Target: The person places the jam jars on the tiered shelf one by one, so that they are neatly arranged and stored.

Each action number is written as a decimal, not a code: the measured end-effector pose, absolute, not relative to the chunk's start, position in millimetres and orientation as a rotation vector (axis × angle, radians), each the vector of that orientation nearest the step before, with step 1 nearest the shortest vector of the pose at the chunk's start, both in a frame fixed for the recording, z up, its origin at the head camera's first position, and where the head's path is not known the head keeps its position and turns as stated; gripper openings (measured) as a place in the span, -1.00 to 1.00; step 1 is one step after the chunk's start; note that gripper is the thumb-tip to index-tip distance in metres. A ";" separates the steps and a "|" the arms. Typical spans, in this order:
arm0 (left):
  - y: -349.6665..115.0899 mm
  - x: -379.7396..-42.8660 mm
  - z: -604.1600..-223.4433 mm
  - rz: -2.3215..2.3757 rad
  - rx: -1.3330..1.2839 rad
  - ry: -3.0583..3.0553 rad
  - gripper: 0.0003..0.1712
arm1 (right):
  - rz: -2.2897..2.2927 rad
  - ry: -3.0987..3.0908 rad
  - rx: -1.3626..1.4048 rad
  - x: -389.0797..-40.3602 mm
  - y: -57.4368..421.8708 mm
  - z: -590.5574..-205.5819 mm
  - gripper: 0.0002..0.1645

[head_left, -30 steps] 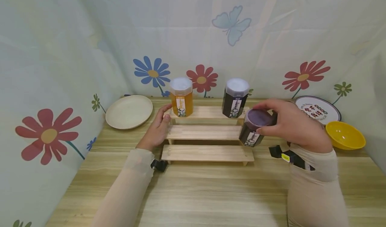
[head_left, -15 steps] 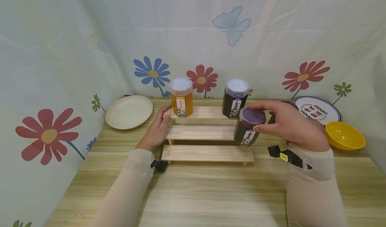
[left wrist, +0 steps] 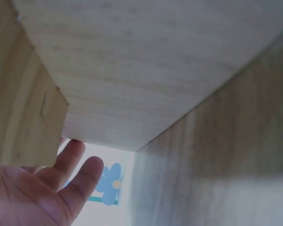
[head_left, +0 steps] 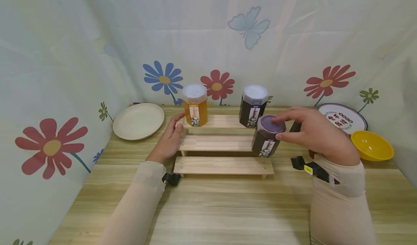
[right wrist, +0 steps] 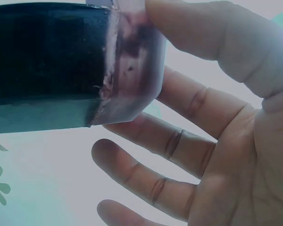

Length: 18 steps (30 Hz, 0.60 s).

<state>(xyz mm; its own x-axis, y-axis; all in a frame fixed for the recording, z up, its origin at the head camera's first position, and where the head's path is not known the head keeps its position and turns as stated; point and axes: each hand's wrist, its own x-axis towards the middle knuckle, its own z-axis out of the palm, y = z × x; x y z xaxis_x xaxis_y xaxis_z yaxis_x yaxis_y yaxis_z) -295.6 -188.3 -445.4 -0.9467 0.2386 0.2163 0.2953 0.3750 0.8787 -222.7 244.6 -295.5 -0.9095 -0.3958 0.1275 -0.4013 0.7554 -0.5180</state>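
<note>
Hands: left hand (head_left: 168,140) spread against grained, stepped wooden rack (head_left: 223,165) | right hand (head_left: 316,131) pinching faceted jar (head_left: 261,140) by purple lid (head_left: 269,123)

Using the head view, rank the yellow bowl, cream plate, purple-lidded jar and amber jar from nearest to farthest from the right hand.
1. Purple-lidded jar: pinched by the right hand.
2. Yellow bowl: to that hand's right.
3. Amber jar: left, on the top tier of the wooden stand.
4. Cream plate: farthest left, beside the stand.

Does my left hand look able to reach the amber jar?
Probably yes: your left hand is at the wooden rack, close to the amber jar, with nothing visible blocking the way.
</note>
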 end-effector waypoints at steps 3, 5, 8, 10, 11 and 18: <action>-188.2 -295.4 -445.2 -1.641 -0.500 -2.566 -0.39 | 0.851 -2.919 0.685 -223.2 242.1 -296.0 -0.48; -188.6 -295.4 -445.5 -1.635 -0.501 -2.569 -0.39 | 0.821 -2.904 0.700 -224.2 239.3 -296.9 -0.48; -188.7 -295.5 -445.8 -1.637 -0.500 -2.569 -0.38 | 0.806 -2.895 0.711 -225.6 234.4 -298.0 -0.47; -188.7 -295.4 -445.7 -1.632 -0.505 -2.570 -0.38 | 0.807 -2.886 0.722 -226.6 232.1 -298.6 -0.47; -188.7 -295.3 -445.5 -1.632 -0.504 -2.569 -0.38 | 0.811 -2.885 0.725 -227.0 231.0 -298.8 -0.48; -188.4 -295.7 -445.6 -1.640 -0.502 -2.560 -0.38 | 0.839 -2.883 0.737 -228.9 225.5 -300.2 -0.47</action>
